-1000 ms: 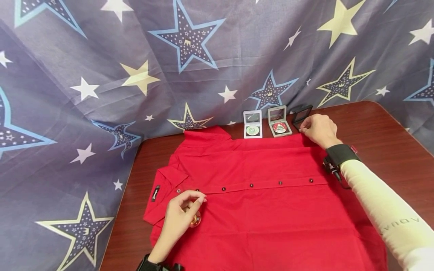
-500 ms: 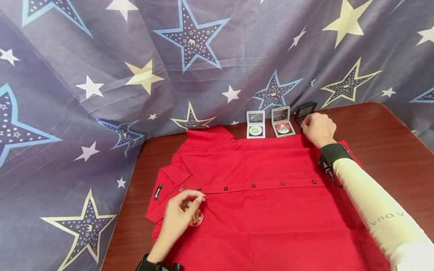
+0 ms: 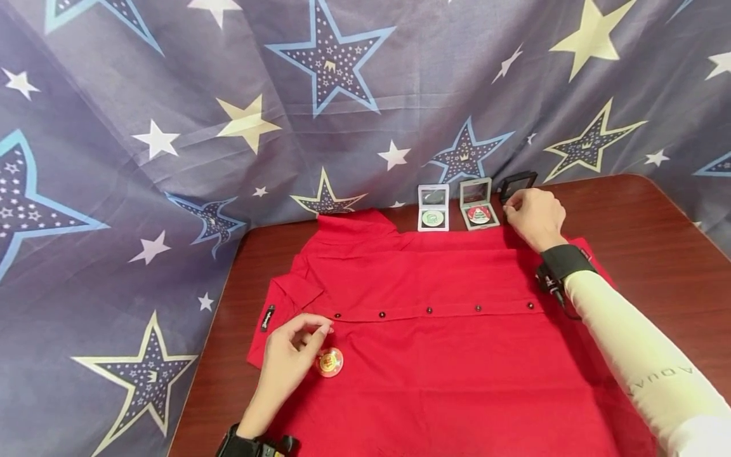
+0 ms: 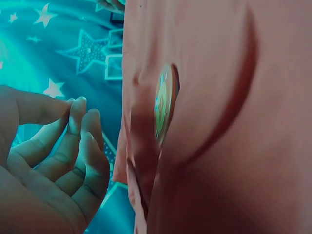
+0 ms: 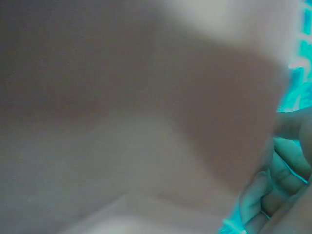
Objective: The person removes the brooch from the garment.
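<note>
Empty left hand curls loosely beside round red-gold disc; right hand, grip unclear, at square black case near bench's far edge.

The head view is bright, the wrist views dimmer and cyan-tinted, the right seemingly unfocused.

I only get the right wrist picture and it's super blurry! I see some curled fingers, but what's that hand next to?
Observer: The head view shows the right hand at an open black square case.
Operator: Ooh! Where's the other hand?
Observer: The left hand is beside a round red disc with a gold middle that lies on a red fabric shirt.
Operator: What's next to the black case?
Observer: On its left stands an open grey square case holding a round red piece with a tree picture.
</note>
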Available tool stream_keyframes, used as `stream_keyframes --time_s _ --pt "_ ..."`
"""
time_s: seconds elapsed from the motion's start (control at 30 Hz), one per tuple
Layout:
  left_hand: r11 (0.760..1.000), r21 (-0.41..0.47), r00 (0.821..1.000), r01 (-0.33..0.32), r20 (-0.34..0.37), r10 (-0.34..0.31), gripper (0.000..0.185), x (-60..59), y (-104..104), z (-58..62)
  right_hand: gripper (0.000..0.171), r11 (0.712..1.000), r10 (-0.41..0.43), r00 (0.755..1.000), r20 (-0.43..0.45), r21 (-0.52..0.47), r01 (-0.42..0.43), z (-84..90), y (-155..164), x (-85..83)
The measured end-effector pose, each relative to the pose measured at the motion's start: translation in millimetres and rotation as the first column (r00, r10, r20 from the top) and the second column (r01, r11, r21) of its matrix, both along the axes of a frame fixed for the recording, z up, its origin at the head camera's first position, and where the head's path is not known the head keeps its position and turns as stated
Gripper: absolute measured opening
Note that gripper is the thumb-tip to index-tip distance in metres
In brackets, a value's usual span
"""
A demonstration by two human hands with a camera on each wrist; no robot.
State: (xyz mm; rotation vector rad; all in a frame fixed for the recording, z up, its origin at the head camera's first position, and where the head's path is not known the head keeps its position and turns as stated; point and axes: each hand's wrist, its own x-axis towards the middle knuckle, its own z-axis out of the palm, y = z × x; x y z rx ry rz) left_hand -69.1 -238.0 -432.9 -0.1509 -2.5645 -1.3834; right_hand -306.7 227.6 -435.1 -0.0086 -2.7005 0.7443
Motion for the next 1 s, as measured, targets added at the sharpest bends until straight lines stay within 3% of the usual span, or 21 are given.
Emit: stream_keyframes --time_s 0.2,0.43,0.7,1.0 --pt "0.985 -0.168 0.999 -0.024 -0.026 0.020 0.009 -1.8 -8 4.7 0.008 0.995 0.096 0.992 -0.083 -0.013 -0.097 20.0 -35 16.1" --pt "0.954 -0.300 1.000 -0.006 -0.013 0.002 0.014 -0.3 -15 3.5 0.005 0.966 0.256 0.959 -0.125 -0.012 -0.259 34.7 -80 41.6" --pt "0.943 -0.331 1.000 0.024 0.023 -0.018 0.017 3.1 -18 3.5 0.008 0.914 0.398 0.911 -0.112 -0.031 -0.404 41.6 -118 72.0" --pt "0.921 -0.387 0.999 0.038 0.047 -0.022 0.023 5.3 -23 2.5 0.008 0.838 0.532 0.842 -0.094 -0.083 -0.539 40.5 -160 104.1"
